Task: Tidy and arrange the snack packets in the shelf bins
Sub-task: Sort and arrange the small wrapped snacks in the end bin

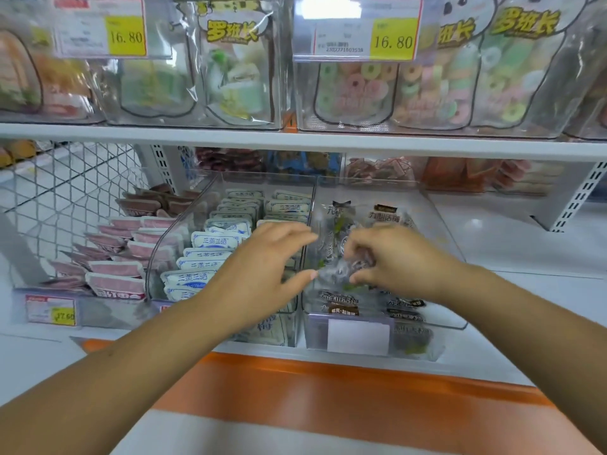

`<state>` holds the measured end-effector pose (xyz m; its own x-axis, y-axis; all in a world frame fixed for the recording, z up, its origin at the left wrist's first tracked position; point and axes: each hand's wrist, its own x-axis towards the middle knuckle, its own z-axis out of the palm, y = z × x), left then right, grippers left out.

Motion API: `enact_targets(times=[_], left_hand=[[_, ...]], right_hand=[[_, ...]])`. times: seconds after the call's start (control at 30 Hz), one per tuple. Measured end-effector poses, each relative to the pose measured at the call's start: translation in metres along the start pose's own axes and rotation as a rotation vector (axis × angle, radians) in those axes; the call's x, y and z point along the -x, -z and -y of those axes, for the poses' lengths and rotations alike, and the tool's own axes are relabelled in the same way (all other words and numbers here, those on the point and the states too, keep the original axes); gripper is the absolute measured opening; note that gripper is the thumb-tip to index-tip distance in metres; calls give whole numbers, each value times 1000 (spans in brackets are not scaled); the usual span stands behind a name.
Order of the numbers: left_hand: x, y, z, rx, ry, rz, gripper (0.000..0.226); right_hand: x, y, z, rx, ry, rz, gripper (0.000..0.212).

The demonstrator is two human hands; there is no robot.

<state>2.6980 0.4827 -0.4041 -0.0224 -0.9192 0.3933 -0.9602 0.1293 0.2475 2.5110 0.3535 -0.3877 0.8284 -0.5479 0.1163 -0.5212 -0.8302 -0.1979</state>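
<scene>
Two clear bins stand side by side on the lower shelf. The middle bin [154, 257] holds rows of white-and-blue snack packets [210, 244]. The right bin [450, 238] holds clear packets with dark labels [384, 213]. My right hand [397, 257] is inside the right bin with its fingers curled round a clear crinkled packet [335, 270]. My left hand [266, 267] reaches over the wall between the two bins, thumb and fingers spread and touching the same packet's left edge. The blur hides how firmly the left fingers grip.
Pink packets [115, 274] lie stacked in the bin at far left, behind a price tag [51, 310]. The upper shelf [295, 139] carries clear bins of candy bags with 16.80 tags. An orange strip [328, 382] runs along the lower shelf's front. A wire mesh panel stands at the back left.
</scene>
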Motion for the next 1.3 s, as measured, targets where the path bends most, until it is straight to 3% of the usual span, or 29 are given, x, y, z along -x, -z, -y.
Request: enact_targets(times=[0.13,0.4,0.53,0.63,0.7,0.73,0.8,0.9,1.03,1.13,1.3], left_hand=[[4,-5,12,-11,-29,22,51],[-3,-12,18,40,-52,10,53],[-6,-10,19,46,-64,17,61],[-6,-10,18,-9,-91,5,56],[-7,-12,13,-90,-146,4,50],[-8,-13,9,-122,-171,14,49],[-11,-15,0,-164,-228,44,49],[-18,-21,-9,-220,-289,107,47],[-25,-28,-20,-232,-309,220,44],[-29,-31,-25,-261,-307,226,48],[-30,-33,-21,-223,-307,176,48]], right_hand=[[-19,-14,-1,-204,-55,114,21],[-33,-31,3,-1,35,233,33],[-30,-21,-13,-444,-193,383,41],[-18,-12,-22,-419,-159,471,25],[-13,-6,-19,-399,-136,534,28],[-11,2,-20,-408,-133,540,30],[-9,26,-28,-405,-135,396,28],[-4,51,-47,-246,-199,129,25],[-9,31,-61,101,-182,209,56],[-21,15,-63,154,-166,200,75],[-25,3,-64,450,-142,182,66]])
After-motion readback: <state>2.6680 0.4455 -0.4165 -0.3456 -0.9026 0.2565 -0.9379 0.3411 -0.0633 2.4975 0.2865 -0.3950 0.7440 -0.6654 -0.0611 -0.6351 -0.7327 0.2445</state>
